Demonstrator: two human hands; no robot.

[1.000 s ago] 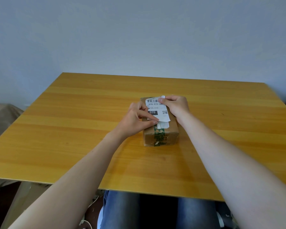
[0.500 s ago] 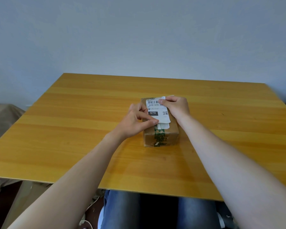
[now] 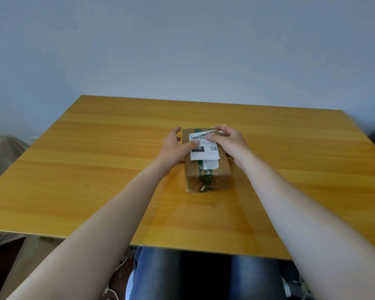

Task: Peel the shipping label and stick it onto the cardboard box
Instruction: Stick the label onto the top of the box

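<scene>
Paper contact, left hand (image 3: 174,149): spread open, thumb laid flat on the shipping label (image 3: 206,153). Right hand (image 3: 228,141): laid over the far corner, pinch or press not discernible. Risk: far edge is lifted, so a crease may be set by uneven pressing. Label is located beneath both hands, atop the cardboard box (image 3: 208,179).

Open tabletop (image 3: 95,169) around the cardboard box (image 3: 208,180), wall (image 3: 182,50) behind.

The person is wearing blue denim jeans (image 3: 155,276). Both forearms (image 3: 108,224) are showing bare down to the left hand (image 3: 175,148) and right hand (image 3: 227,141).
</scene>
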